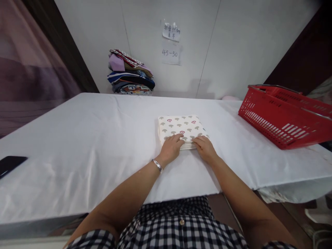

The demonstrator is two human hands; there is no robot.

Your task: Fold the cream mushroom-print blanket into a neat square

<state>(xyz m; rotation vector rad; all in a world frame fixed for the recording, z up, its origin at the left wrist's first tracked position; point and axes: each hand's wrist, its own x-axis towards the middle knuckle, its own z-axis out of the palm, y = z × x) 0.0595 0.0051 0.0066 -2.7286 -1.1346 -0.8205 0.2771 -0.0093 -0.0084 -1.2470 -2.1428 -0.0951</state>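
A dark phone (10,164) lies at the far left edge of the white-covered table (77,145). Against the back wall sits a pile of folded clothes (130,73). Near the middle, a folded cloth with a mushroom print (180,126) lies flat. The left hand (171,148), a bracelet (157,165) at its wrist, presses its near edge with fingers flat, gripping nothing. Just beside it the right hand (205,147) rests likewise, fingers spread. A red basket (282,117) stands at the right.
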